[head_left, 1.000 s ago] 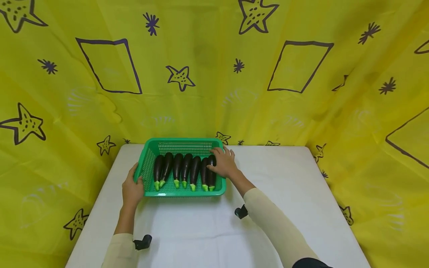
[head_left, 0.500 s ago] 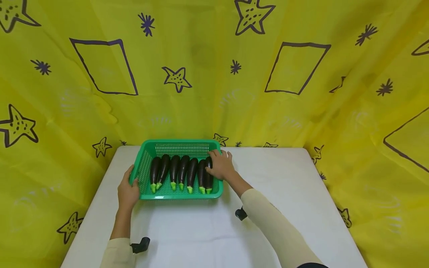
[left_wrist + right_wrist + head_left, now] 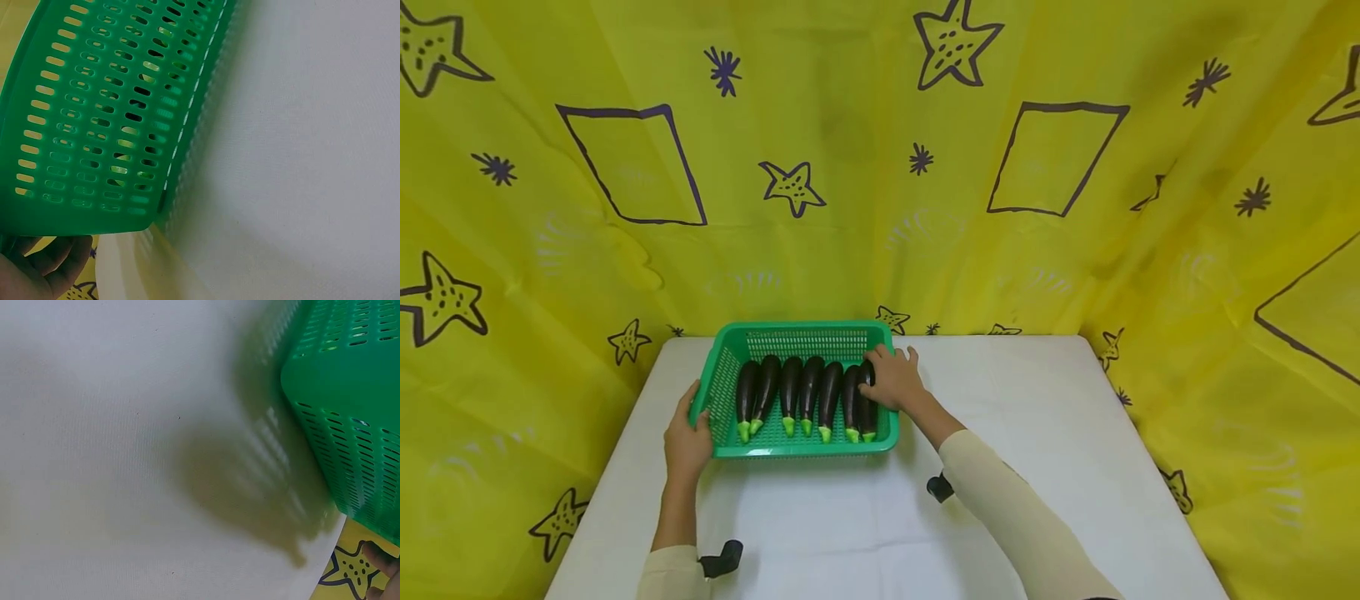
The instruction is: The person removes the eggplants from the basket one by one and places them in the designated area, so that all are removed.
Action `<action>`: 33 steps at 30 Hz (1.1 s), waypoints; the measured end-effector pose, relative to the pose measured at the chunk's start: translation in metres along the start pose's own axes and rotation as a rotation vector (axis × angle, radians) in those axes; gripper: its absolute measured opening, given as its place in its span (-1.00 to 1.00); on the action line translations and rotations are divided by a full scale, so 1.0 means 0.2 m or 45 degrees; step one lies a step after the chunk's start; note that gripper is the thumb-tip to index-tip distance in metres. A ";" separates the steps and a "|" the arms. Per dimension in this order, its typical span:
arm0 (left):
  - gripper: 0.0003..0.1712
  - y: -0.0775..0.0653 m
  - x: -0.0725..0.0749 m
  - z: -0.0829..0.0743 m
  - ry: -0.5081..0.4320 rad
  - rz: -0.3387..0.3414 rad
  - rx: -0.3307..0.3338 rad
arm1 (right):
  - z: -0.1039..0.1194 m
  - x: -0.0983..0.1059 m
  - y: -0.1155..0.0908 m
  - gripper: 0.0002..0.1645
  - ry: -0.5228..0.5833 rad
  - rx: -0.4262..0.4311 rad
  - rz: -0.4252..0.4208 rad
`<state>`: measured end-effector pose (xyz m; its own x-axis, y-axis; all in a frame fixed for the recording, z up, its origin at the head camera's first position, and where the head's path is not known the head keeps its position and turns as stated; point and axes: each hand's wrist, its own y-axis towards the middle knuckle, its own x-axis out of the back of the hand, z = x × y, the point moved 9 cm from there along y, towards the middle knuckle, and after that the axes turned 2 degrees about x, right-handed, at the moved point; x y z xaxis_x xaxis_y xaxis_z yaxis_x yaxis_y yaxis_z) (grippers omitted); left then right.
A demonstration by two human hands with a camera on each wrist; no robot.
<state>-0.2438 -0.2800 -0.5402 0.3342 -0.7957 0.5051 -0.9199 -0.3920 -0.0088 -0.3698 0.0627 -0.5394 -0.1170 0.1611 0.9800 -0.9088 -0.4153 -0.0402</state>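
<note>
Our left hand [image 3: 688,442] grips the green plastic basket [image 3: 805,451] at its left end; our right hand [image 3: 895,382] is over its right rim, its hold unclear to us; seven eggplants [image 3: 810,392] lie inside the basket

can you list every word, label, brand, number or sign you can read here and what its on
None can be read.
The yellow curtain has only drawings, such as stars and four-sided outlines; its pale marks are too faint to make out.
No lettering shows on the green basket, the eggplants or the white table.
The black wrist gadgets are too small to tell.
</note>
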 end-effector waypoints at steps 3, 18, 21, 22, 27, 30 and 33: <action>-0.32 0.00 0.00 -0.01 0.009 -0.015 -0.005 | 0.00 0.00 0.00 -0.22 0.041 0.005 -0.011; -0.33 0.00 0.01 0.00 0.030 -0.039 0.003 | 0.01 0.04 -0.04 -0.25 0.419 0.155 -0.120; -0.34 0.00 0.00 0.00 0.039 -0.039 -0.001 | 0.01 0.05 -0.04 -0.26 0.481 0.193 -0.138; -0.34 0.00 0.00 0.00 0.044 -0.043 -0.001 | 0.01 0.05 -0.04 -0.26 0.485 0.205 -0.139; -0.34 0.00 0.01 -0.01 0.054 -0.047 0.000 | 0.01 0.06 -0.04 -0.25 0.506 0.211 -0.170; -0.34 0.00 0.00 -0.02 0.053 -0.035 -0.010 | 0.00 0.07 -0.04 -0.23 0.535 0.198 -0.191; -0.34 0.00 0.00 -0.01 0.055 -0.034 -0.008 | 0.00 0.07 -0.05 -0.22 0.590 0.208 -0.207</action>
<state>-0.2441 -0.2790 -0.5388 0.3496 -0.7644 0.5417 -0.9121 -0.4098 0.0103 -0.3623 0.0700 -0.5258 -0.1781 0.5995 0.7803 -0.8600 -0.4802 0.1727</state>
